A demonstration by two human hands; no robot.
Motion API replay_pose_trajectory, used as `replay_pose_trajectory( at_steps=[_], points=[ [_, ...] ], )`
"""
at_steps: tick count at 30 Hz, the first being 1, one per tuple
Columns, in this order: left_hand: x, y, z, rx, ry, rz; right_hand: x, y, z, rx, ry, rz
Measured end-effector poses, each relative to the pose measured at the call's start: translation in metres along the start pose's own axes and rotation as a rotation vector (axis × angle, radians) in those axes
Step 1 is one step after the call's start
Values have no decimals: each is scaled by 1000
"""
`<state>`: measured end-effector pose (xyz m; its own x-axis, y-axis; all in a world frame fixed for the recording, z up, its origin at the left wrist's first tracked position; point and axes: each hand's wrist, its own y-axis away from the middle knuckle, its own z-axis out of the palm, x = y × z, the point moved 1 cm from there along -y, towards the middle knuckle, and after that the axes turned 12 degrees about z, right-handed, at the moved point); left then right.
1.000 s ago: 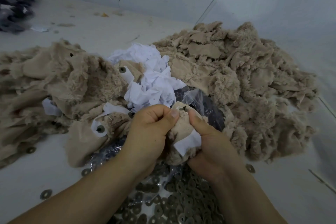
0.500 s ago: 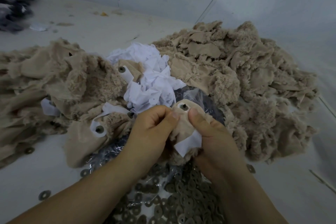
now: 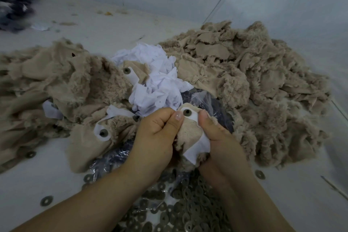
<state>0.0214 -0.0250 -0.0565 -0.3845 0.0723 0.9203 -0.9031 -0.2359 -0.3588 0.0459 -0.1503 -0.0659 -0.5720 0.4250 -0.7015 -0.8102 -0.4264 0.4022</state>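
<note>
My left hand [image 3: 156,133] and right hand [image 3: 216,137], grips pinched on the plush piece [image 3: 189,133], have now bared its washer [image 3: 187,112], likely seated.

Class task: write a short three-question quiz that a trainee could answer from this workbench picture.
1. True or false: the left hand and right hand both grip the beige plush piece.
2. The white scraps lie: A) between the plush heaps; B) in a box; C) in the right hand.
3. Fill in: the clear bag under the wrists holds round ____.
Key: 1 true; 2 A; 3 washers.
</note>
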Motion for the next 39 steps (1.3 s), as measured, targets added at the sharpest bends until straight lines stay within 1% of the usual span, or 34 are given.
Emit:
replay_pose_trajectory(
  at_steps=[3,6,10,14,17,20,22,25,28,32,36,39],
  points=[
    [0,1,2,-18,25,-12,0,0,1,-15,-19,11],
    [0,-1,2,3,-12,-6,-1,0,2,21,75,-66],
    [2,-9,1,25,-39,27,-2,1,5,7,172,-132],
    [7,-9,1,-19,0,19,-2,1,4,-27,160,-119],
    [2,-5,-3,-78,-72,31,-4,1,2,19,174,-114],
    [-2,-1,-4,-76,-57,-11,-2,1,1,32,167,-70],
    [0,-1,-3,-62,16,-33,-1,-2,0,18,119,-15],
    [0,-3,-1,-48,30,-39,0,-6,0,5,25,50],
    [0,-6,0,-55,-3,-26,-1,-6,0,-12,-4,95],
    [7,-12,3,-96,-51,20,-3,-6,5,8,-6,139],
    [9,-15,5,-107,-77,28,-7,0,15,39,-60,134],
    [5,-15,3,-81,-115,39,-11,-1,20,76,-31,232]
  ],
)
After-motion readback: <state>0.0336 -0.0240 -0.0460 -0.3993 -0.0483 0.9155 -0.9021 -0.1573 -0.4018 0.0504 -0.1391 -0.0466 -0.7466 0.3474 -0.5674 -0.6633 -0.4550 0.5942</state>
